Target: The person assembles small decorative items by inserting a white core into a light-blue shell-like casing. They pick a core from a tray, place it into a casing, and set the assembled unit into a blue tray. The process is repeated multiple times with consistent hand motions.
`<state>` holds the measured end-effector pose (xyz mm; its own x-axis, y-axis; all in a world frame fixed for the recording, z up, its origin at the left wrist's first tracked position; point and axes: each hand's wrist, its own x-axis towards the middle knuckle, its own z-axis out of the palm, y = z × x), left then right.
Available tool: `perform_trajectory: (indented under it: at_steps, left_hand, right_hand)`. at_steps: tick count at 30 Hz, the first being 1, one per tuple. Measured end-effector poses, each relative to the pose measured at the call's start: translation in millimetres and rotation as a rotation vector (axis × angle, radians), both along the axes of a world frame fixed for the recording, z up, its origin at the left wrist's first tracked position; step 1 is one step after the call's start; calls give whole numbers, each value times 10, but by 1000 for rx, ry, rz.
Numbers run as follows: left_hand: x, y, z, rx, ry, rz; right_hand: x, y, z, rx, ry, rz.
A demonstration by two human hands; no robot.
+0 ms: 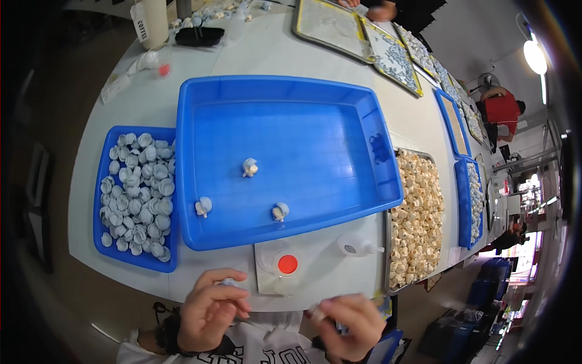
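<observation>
At the table's near edge, my left hand (213, 310) is closed, its fingers curled around a pale blue cap-shaped piece (229, 282) that only partly shows. To its right my right hand (353, 324), slightly blurred, pinches a small cream piece (317, 313). Beyond both hands stands a large blue bin (273, 233). Inside it lie three small figures, each a pale blue cap on a cream body: one near the middle (249, 167), one at the left (204, 207) and one at the front (280, 212).
A blue tray (173, 258) of pale blue caps is left of the bin; a metal tray (388, 267) of cream pieces is right. A clear dish with a red disc (288, 264) and a squeeze bottle (356, 246) stand in front. Another person's hand (382, 11) is at the far side.
</observation>
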<state>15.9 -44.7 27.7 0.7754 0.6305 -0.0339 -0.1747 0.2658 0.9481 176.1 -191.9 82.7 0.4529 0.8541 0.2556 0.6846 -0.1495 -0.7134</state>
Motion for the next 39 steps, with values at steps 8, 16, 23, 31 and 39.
perform_trajectory:
  at_steps: [8,16,23,31,39]
  left_hand:
    - [-176,151,-123,-102,-95,-53]
    - [-264,176,-108,-274,10,-91]
    - [-225,159,-128,-176,-79,-79]
    - [-208,81,-143,-207,-56,-93]
    - [-182,28,-123,-259,20,-158]
  right_hand:
    - [174,295,15,-327,-138,7]
    - [-2,216,-192,-392,-131,33]
    - [-17,237,-254,-363,-135,45]
    - [-21,184,-320,-317,-159,42]
    - [-48,17,-506,-177,-98,-37]
